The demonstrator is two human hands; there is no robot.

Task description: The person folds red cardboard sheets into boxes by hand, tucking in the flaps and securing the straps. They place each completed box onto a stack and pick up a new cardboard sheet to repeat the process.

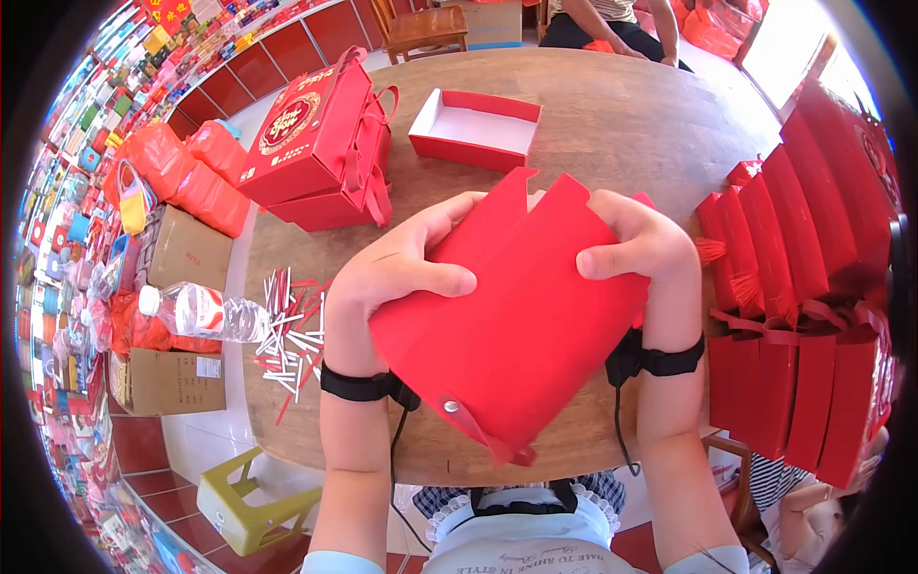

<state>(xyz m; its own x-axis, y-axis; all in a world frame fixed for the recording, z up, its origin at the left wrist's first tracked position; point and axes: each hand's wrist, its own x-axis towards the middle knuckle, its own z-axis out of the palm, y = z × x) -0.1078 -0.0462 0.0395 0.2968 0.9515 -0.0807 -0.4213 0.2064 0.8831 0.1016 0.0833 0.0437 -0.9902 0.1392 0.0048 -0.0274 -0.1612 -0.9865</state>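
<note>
A red folded box (516, 306) is held up over the near side of the round wooden table, tilted, with a metal rivet and a red strap at its lower corner. My left hand (411, 253) grips its left side, thumb flat on the red face and fingers behind it. On the right side, my right hand (645, 239) holds it the same way, with most fingers hidden. Beyond it lies an open red tray with a white inside (478, 127). Stacked red gift boxes with gold print (306, 124) stand to its left.
Red and white strips (292, 330) and a water bottle (206, 312) lie at the table's left. Rows of red boxes (784, 220) line the right edge. A green stool (251, 502) stands below left. One person (612, 33) sits across; another person (813, 521) is at lower right.
</note>
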